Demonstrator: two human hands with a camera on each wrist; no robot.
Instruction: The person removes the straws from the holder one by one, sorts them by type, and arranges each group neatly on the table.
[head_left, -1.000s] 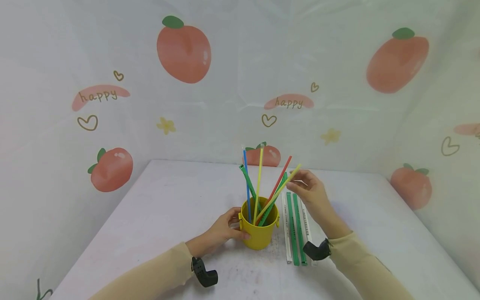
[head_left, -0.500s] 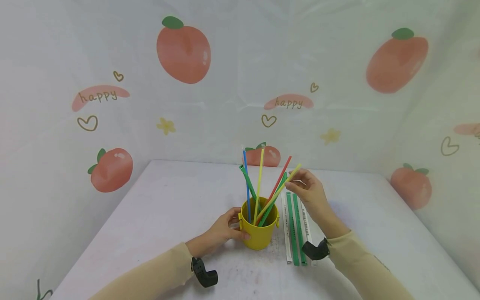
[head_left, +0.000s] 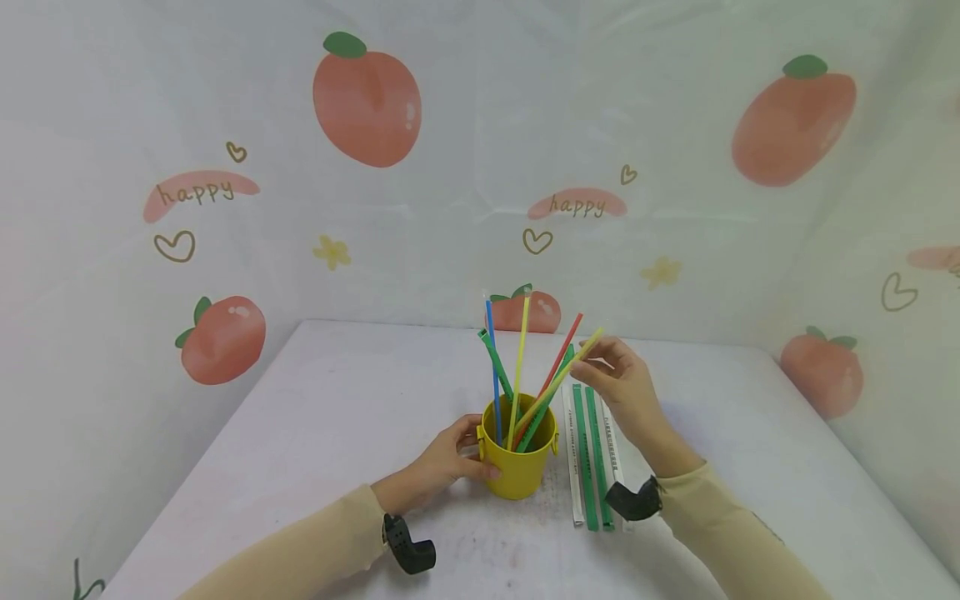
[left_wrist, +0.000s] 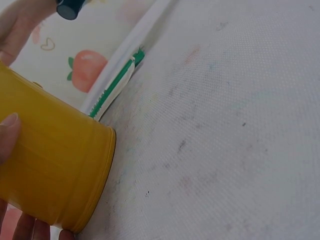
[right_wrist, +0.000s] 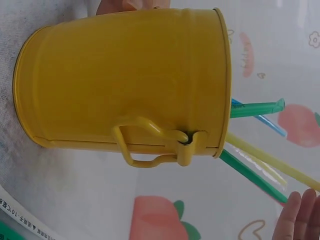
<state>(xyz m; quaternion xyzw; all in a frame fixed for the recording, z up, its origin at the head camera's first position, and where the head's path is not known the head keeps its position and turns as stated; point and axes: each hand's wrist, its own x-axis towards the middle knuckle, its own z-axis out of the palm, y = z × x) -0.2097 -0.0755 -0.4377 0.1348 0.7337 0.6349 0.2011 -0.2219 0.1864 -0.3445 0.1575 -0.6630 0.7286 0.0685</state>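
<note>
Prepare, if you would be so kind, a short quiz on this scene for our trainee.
1. True or false: the left hand holds the yellow bucket.
2. Which does the right hand pinch? A) blue stick; B) slanting yellow stick; C) bucket rim.
3. Fill in: the flat strips lying on the table beside the bucket are green and ____.

Key: 1 true; 2 B; 3 white.

A white, fruit-printed backdrop (head_left: pixel 465 108) surrounds a pale table (head_left: pixel 345 400).
</note>
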